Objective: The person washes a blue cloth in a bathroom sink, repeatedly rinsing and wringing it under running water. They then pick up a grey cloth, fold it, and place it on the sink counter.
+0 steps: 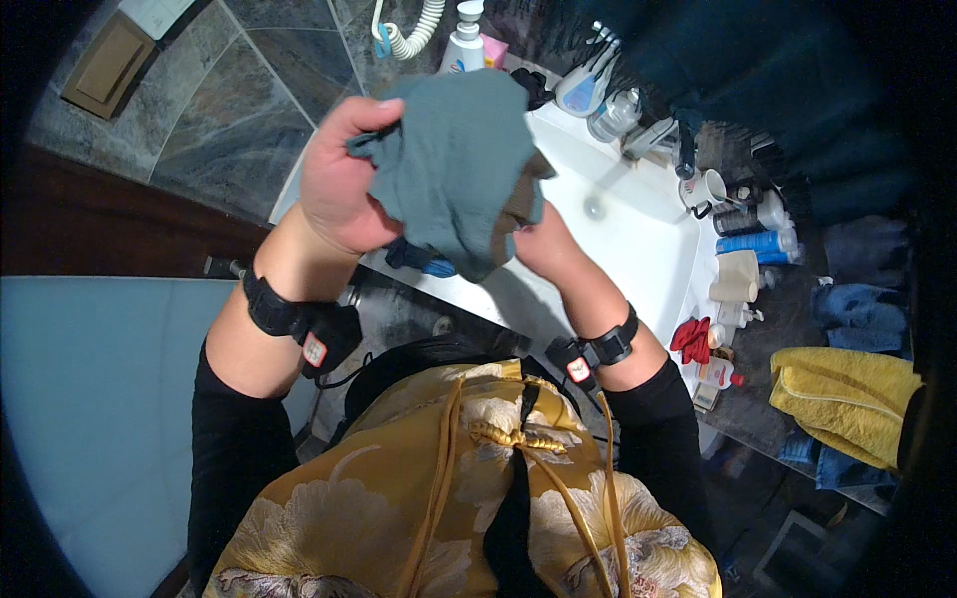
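Observation:
A grey-green cloth (456,164) hangs spread between my hands above the left part of a white sink basin (628,247). My left hand (340,172) grips its left edge, with the thumb on top. At the cloth's lower right edge is my right hand (542,243), closed on it; the cloth hides most of those fingers. A brown patch of fabric shows along the right side of the cloth. Below it, a dark blue cloth item (419,258) lies on the near rim of the basin, partly covered from view.
Pump bottles (463,48) and a spray bottle (587,86) stand behind the basin. Along its right side are a white mug (703,188), several tubes, a red cloth (691,340) and a bottle with a red cap (719,372). A yellow towel (845,404) lies farther right.

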### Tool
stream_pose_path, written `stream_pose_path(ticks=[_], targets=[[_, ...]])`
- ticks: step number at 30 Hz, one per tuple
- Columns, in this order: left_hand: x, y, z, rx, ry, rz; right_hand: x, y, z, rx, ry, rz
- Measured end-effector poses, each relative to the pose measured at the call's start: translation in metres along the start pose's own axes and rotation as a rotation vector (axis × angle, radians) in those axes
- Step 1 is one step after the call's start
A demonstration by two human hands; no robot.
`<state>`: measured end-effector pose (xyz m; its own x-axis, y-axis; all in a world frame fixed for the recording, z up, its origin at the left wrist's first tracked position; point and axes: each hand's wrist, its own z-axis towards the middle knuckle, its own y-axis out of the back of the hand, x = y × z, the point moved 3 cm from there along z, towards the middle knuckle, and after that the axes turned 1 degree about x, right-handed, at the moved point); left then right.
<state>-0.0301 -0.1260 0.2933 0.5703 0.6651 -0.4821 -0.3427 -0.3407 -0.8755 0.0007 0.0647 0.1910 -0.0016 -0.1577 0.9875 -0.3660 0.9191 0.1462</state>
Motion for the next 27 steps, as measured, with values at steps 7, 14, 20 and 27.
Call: stream_pose_path(ticks=[7, 14, 20, 27], targets=[[-0.046, 0.061, -0.028, -0.469, 0.149, 0.267, 0.020, 0.086, -0.022, -0.124, -0.101, -0.198], [-0.023, 0.108, -0.029, -0.643, 0.548, 1.023, 0.097, 0.083, -0.026, 0.013, 0.041, -0.362], [-0.019, 0.102, -0.015, -0.489, 0.254, 1.571, 0.124, 0.056, -0.020, 0.048, 0.005, -0.369], [0.058, 0.036, 0.011, 0.205, 0.051, 1.329, 0.128, 0.036, -0.010, 0.068, -0.019, -0.317]])
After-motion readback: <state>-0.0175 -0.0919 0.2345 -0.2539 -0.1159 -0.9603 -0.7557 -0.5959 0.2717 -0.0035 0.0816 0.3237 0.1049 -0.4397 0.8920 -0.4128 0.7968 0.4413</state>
